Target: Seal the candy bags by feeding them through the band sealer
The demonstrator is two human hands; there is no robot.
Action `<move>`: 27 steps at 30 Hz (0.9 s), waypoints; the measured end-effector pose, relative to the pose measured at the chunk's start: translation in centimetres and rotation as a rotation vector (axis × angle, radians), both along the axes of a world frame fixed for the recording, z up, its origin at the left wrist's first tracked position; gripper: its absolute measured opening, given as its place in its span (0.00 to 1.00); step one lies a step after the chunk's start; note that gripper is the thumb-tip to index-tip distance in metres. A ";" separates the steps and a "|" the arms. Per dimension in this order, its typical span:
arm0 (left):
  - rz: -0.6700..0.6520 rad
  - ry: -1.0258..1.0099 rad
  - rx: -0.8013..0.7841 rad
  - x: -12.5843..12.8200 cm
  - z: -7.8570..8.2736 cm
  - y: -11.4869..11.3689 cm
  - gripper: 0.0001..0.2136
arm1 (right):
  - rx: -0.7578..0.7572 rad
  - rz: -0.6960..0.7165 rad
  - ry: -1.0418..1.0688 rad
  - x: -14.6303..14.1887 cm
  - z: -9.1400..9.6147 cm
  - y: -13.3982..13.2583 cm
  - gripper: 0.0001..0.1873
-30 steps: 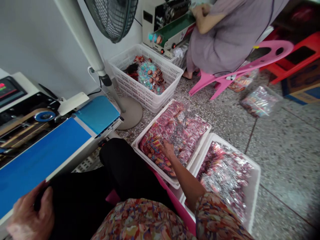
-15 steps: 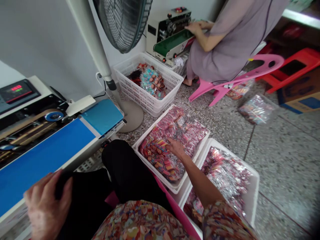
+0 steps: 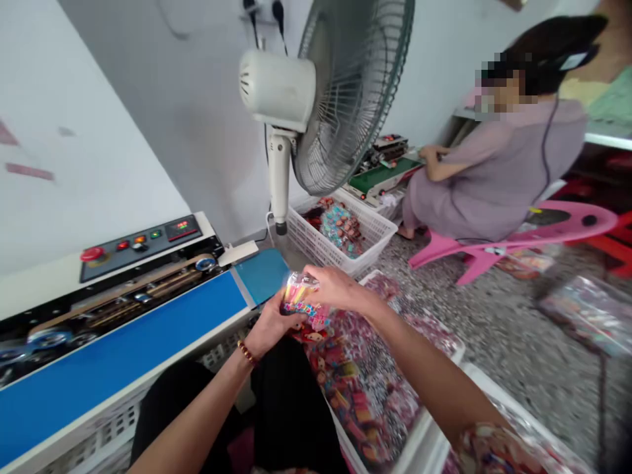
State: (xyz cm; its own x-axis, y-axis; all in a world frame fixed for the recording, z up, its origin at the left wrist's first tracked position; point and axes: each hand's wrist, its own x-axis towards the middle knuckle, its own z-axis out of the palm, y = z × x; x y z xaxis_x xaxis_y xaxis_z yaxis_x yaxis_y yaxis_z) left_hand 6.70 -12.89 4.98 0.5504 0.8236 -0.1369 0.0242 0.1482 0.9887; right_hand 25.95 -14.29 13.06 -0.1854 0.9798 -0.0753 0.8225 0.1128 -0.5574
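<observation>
Together, bare left hand (image 3: 269, 326) and bare right hand (image 3: 336, 288) gripped a small, shiny plastic packet coloured pink, yellow and blue (image 3: 298, 293)

From my distant seat behind the head camera, I saw neither hand free: the left grasped the packet along its left and lower side, while the right closed over its upper right, fingertips partly blurred. Slick film struck me as the chief hazard. Had either grip slackened, the packet might have slid onto the heap of similarly shiny, multicoloured packets (image 3: 355, 382) in the white, rimmed plastic tray (image 3: 413, 438) below, where it would have been hard to pick out. A tug in opposite directions could, I judged, have creased or split the wrapping, and a low sweep of the right forearm (image 3: 419, 362), which crossed above the tray, might have dragged others out. The packet lay between the hands, fingers on both sides, apparently above the tray's left side and near the flat light-blue plate (image 3: 261, 273) that ended the bright blue belt (image 3: 148, 362).
</observation>
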 end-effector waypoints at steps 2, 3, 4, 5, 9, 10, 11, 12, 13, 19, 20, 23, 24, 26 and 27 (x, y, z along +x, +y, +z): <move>0.081 -0.057 -0.090 -1.1 0.9 0.4 0.32 | 0.007 0.010 0.118 -0.7 0.3 2.0 0.25; 0.111 -0.077 -0.121 -1.6 1.3 0.7 0.32 | 0.014 0.014 0.215 -0.7 0.3 2.7 0.28; 0.139 -0.094 -0.145 -2.1 1.5 1.0 0.32 | 0.023 0.009 0.343 -0.7 0.0 3.4 0.29; 0.168 -0.109 -0.161 -2.5 1.8 1.3 0.33 | 0.032 -0.006 0.497 -0.6 -0.4 3.8 0.30; 0.280 -0.172 -0.148 -3.7 2.2 2.8 0.33 | -0.020 -0.076 1.080 -0.9 -3.3 4.3 0.33; 0.290 -0.182 -0.120 -3.9 2.2 3.1 0.32 | -0.071 -0.067 1.136 -1.5 -4.2 4.3 0.34; 0.289 -0.183 -0.085 -4.0 2.2 3.5 0.31 | -0.130 -0.051 1.151 -2.2 -4.9 4.2 0.34; 0.280 -0.178 -0.044 -4.0 2.2 3.9 0.30 | -0.146 -0.064 1.159 -3.1 -5.6 4.3 0.31; 0.270 -0.170 0.004 -4.1 2.1 4.5 0.29 | -0.142 -0.095 1.164 -4.1 -6.0 4.5 0.28; 0.364 -0.009 0.360 -4.7 -0.6 8.8 0.25 | -0.036 -0.184 1.078 -7.3 -7.2 8.4 0.23; 0.384 0.023 0.367 -4.9 -1.3 9.4 0.28 | -0.010 -0.182 1.042 -7.4 -7.7 9.1 0.23; 0.434 0.066 0.302 -5.3 -3.0 10.1 0.33 | 0.088 -0.175 0.941 -7.5 -9.4 10.5 0.24; 0.451 0.062 0.291 -5.3 -3.4 10.2 0.32 | 0.110 -0.175 0.929 -7.6 -9.8 10.7 0.23; 0.471 0.026 0.297 -5.4 -3.5 10.0 0.27 | 0.119 -0.196 0.948 -7.9 -10.3 10.7 0.23; 0.477 0.001 0.307 -5.3 -3.4 10.0 0.25 | 0.106 -0.215 0.973 -8.0 -10.2 10.7 0.24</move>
State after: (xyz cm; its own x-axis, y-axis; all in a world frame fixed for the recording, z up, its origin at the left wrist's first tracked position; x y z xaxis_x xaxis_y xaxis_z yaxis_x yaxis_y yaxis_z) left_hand 1.35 -2.88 1.59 0.1077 0.9831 0.1479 0.0263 -0.1515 0.9881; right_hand 17.97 -3.60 2.82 0.0617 0.9926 0.1042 0.0226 0.1030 -0.9944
